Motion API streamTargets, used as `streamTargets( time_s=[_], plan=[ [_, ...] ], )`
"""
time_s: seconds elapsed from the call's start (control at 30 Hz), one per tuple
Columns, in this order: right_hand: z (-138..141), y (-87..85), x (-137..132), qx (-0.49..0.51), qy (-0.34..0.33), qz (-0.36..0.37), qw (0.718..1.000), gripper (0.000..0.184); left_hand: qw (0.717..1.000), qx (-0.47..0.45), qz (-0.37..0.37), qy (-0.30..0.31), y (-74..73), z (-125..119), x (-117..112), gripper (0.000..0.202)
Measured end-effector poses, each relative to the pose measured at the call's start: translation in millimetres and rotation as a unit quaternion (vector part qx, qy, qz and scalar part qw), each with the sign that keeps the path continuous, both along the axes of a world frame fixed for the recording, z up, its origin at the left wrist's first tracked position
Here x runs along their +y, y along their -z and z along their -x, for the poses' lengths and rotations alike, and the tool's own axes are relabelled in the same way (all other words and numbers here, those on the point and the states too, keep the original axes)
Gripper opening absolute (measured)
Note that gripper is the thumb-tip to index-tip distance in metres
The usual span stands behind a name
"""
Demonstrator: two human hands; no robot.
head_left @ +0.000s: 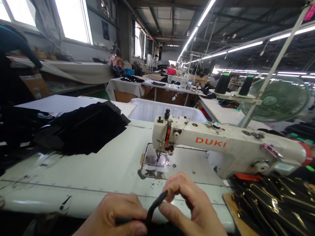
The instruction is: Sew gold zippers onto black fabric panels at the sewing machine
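So you've got that narrow black fabric strip (154, 209) pinched between both hands right at the near edge of the surface (98, 176), just in front of the sewing machine (225, 150). The strip is bent: its lower end runs roughly sideways under your left hand (115, 220), then it kinks and its long axis climbs up and slightly right, ending at your right hand (190, 209).

Your left fingers (128, 229) are curled nearly closed, thumb pressing the lower end of the strip. Your right fingers (170, 211) are closed too, index and thumb nipping the upper tip. Both hands are on it, but the right one sits nearer the machine; the needle area and presser foot (159, 157) lie straight ahead and a bit left of it, apart from the strip.

Pose-wise, both wrists come in low from the bottom of the view, palms turned towards each other, knuckles up.

Around you: a pile of black fabric pieces (88, 130) off to the left on the surface, and a stack of black gold-edged pieces (287, 214) on the right.
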State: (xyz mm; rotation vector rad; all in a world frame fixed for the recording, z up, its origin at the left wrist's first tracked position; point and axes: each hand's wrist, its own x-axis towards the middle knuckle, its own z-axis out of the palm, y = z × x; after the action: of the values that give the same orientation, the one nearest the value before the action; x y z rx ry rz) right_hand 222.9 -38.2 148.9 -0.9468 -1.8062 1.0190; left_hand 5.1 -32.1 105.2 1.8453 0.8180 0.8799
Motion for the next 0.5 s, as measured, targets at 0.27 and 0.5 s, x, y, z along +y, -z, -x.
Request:
streamTargets(
  time_s=[0.27,0.5],
  plan=[
    [0.2,-20.5,-3.8,-0.068,-0.063,-0.089,0.992,0.032,1.0,-0.002,-0.002,-0.011,-16.3,-2.9,10.9,0.027],
    [6.5,1.1,-12.7,-0.204,0.111,-0.347,0.909,0.006,0.997,-0.045,-0.038,-0.04,-20.6,5.1,9.7,0.018]
  ],
)
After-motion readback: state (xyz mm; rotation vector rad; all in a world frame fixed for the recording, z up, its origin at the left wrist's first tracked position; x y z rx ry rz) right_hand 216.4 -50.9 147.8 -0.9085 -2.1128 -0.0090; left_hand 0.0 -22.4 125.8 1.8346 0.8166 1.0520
